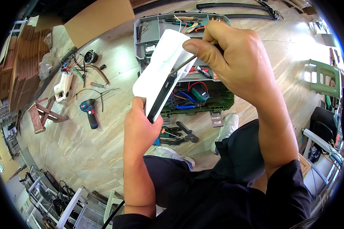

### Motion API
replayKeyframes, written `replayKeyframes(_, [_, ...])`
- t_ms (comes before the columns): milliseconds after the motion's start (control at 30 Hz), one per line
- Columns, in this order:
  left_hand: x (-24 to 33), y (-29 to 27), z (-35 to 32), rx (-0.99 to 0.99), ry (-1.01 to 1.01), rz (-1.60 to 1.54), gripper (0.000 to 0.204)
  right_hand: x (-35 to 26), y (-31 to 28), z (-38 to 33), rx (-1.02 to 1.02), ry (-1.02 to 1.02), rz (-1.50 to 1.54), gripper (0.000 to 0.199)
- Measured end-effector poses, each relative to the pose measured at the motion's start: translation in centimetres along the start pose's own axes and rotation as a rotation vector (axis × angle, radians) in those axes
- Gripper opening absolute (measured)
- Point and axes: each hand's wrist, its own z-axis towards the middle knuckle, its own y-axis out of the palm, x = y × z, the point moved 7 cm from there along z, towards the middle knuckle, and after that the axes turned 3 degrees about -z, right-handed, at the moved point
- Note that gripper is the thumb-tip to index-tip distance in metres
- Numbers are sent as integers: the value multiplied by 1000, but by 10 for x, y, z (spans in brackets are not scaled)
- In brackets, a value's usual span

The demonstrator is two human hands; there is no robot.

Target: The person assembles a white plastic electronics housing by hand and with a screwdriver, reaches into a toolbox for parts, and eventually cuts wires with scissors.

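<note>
A white plastic housing (156, 65) with a black strip (162, 93) along one side is held up, tilted, over an open toolbox. My left hand (139, 122) grips its lower end, thumb lying by the strip. My right hand (229, 53) is closed around a screwdriver-like tool with a thin dark metal shaft (182, 65); its handle is hidden in my fingers. The shaft slants down to the upper end of the black strip, where its tip meets a dark fitting. A thin white wire (178, 23) rises behind the housing's top.
The tiered toolbox (153, 23) on the tiled floor holds pliers and other tools. A cordless drill (89, 112), loose screwdriver (99, 85) and small wooden stool (46, 116) are at left. More hand tools (179, 133) lie near my shoes. A green stool (325, 78) stands at right.
</note>
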Motion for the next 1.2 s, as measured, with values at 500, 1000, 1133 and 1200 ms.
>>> replayKeyframes(500, [0, 0, -3, 27, 40, 102, 25, 9, 4, -3, -176, 9, 163, 19])
replayKeyframes(1000, [1, -4, 0, 61, 98, 139, 25, 19, 6, -2, -160, 107, 162, 36])
replayKeyframes(1133, [2, -4, 1, 65, 94, 154, 26, 18, 4, -3, -104, 71, 224, 37])
replayKeyframes(1200, [2, -5, 0, 70, 96, 166, 26, 21, 9, -2, -161, 126, 260, 37])
